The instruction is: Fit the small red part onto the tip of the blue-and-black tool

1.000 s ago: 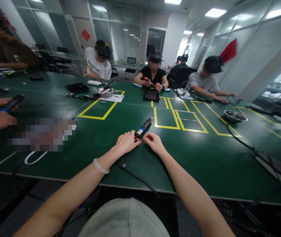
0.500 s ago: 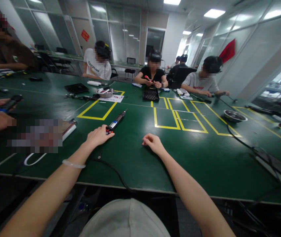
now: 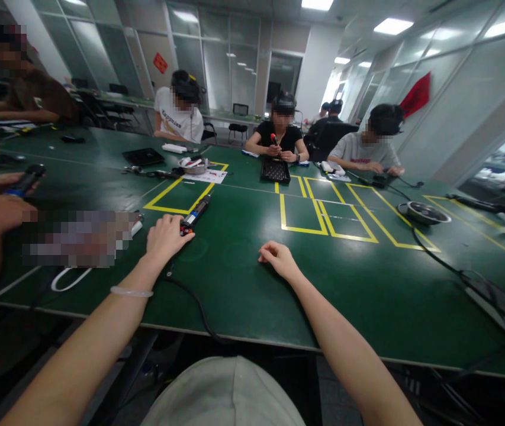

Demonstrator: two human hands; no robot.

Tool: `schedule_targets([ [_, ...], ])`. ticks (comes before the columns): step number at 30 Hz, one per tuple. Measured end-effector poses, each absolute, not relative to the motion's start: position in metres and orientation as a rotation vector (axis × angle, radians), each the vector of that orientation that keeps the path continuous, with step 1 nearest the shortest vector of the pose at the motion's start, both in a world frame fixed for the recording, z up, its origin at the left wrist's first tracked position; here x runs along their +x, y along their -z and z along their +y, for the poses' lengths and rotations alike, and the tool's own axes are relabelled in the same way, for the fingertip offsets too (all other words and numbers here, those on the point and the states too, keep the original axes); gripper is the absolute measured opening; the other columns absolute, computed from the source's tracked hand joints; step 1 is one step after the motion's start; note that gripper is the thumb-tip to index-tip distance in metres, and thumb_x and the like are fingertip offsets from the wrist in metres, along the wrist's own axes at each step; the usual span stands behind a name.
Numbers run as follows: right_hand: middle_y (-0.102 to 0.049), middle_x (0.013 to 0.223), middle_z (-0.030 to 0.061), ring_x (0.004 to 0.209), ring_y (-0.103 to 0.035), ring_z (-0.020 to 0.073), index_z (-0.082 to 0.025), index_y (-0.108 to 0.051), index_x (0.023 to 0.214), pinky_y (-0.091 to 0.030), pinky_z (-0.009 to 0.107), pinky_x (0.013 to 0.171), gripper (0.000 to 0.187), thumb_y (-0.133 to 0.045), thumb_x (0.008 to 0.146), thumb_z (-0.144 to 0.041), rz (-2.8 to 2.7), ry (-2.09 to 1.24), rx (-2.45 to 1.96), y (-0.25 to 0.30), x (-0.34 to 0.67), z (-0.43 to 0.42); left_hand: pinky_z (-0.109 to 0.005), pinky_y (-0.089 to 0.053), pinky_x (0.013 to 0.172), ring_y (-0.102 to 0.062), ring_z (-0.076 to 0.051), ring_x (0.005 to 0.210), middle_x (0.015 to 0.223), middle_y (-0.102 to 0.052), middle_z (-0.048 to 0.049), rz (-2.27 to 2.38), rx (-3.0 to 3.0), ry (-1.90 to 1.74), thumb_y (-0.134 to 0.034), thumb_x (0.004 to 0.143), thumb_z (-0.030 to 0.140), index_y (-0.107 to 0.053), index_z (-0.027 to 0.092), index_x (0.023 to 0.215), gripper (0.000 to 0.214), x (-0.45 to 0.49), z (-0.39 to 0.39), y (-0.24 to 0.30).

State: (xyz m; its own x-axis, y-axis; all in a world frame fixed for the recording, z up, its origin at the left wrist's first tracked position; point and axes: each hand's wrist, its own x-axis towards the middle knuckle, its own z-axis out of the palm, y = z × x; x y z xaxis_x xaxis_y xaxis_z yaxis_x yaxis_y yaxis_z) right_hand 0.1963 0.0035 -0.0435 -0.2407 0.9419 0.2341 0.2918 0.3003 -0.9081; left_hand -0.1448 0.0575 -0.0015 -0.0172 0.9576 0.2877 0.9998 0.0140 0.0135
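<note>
A dark cord (image 3: 198, 302) trailed toward the near edge of the green surface (image 3: 234, 284) at 11 o'clock, its far end hard to trace. The right hand (image 3: 276, 257) rested toward 12 o'clock, fingers curled; whether they pinched anything could not be told. At 11 o'clock the left hand (image 3: 166, 236) grasped the rear of a slim, driver-like tool (image 3: 196, 215), its tip angled toward 1 o'clock beside a yellow tape outline (image 3: 170, 210). The rigid tool looked modest in weight, its smooth barrel apt to roll under loose fingers. The blue-banded middle appeared the soundest hold; the slender tip, the likeliest part to suffer in a knock.
</note>
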Motion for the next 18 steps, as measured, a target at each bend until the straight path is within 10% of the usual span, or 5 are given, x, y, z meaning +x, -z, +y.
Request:
schedule_targets([
  [8,-0.069,0.069,0.0030,0.063,-0.062,0.0135,-0.017,-0.062,0.082,-0.049,0.025,0.065,0.017,-0.055,0.086,-0.032,-1.725,-0.968,-1.135,0.039,0.196,0.001,-0.041,-0.043,0.085,-0.056,-0.031,0.102,0.106,-0.062,-0.0146,-1.939,-2.118,0.354,-0.046,0.088,0.043,-0.063,0.017,0.089,0.031,-0.133,0.050,-0.010],
  [18,-0.069,0.071,0.0033,0.067,-0.063,0.0146,-0.016,-0.062,0.084,-0.050,0.027,0.068,0.021,-0.058,0.086,-0.037,-1.688,-1.049,-1.075,0.041,0.195,0.004,-0.026,-0.048,0.069,-0.065,-0.016,0.075,0.081,-0.069,-0.0015,-1.718,-3.044,1.029,-0.048,0.089,0.045,-0.059,0.020,0.096,0.028,-0.041,0.024,-0.008],
])
